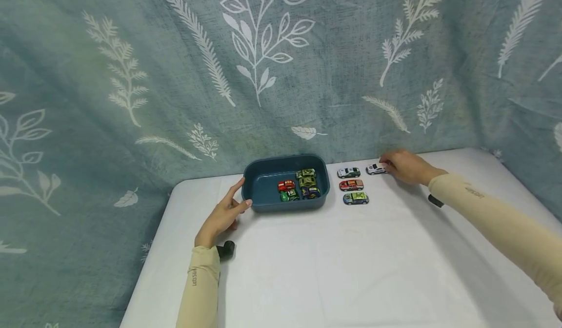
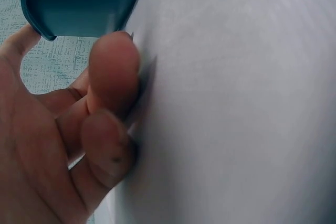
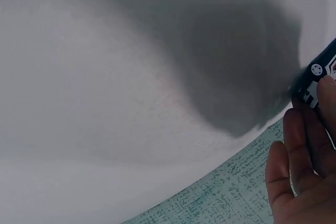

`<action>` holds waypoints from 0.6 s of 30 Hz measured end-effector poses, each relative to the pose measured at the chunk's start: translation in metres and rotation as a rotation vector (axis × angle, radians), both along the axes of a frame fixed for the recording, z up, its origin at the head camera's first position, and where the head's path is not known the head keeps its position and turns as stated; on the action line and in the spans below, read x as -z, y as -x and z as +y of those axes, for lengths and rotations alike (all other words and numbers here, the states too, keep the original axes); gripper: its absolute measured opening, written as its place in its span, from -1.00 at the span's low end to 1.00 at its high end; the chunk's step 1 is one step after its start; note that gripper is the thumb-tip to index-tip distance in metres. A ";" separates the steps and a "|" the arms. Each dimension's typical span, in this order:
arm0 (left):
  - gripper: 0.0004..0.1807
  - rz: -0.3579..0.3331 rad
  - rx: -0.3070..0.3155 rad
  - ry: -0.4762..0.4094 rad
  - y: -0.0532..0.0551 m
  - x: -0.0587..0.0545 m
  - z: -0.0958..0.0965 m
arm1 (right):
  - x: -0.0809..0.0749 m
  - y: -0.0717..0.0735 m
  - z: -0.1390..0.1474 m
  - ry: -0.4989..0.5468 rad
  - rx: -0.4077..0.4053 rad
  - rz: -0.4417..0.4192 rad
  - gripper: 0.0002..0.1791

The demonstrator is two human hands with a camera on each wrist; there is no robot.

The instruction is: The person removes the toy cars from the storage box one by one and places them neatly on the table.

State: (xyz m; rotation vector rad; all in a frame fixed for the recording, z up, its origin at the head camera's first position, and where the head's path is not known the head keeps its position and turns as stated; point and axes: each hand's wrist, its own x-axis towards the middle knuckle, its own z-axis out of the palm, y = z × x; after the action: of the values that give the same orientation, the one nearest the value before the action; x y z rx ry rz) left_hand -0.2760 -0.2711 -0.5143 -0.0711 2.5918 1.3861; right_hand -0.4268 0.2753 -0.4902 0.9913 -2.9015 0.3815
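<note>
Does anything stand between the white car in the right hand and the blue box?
Yes: the white-and-green car lies between the white car and the blue box, whose raised side also stands between.

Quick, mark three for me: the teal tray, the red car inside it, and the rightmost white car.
Teal tray [image 1: 265, 187]: head view, on its bare inner floor.
Red car [image 1: 286, 185]: head view, on the middle of its body.
Rightmost white car [image 1: 375, 169]: head view, on its visible side.

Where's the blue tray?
In the head view, the blue tray sits mid-picture, between the left hand and, on its right, the orange toy car.
</note>
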 end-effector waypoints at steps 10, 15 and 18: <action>-0.13 -0.003 -0.003 -0.001 0.000 -0.002 0.000 | 0.000 -0.001 0.002 -0.007 0.018 -0.018 -0.72; -0.16 0.002 -0.008 0.002 0.000 -0.002 0.000 | 0.001 -0.002 0.002 -0.008 0.016 -0.058 -0.56; -0.17 0.000 -0.004 -0.001 -0.001 -0.003 0.001 | 0.001 -0.004 0.002 0.001 0.011 -0.059 -0.46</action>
State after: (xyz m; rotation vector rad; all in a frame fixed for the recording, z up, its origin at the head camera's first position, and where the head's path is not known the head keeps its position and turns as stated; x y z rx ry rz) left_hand -0.2752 -0.2705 -0.5116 -0.0763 2.5918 1.3889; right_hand -0.4225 0.2775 -0.4913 0.9793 -2.9571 0.4186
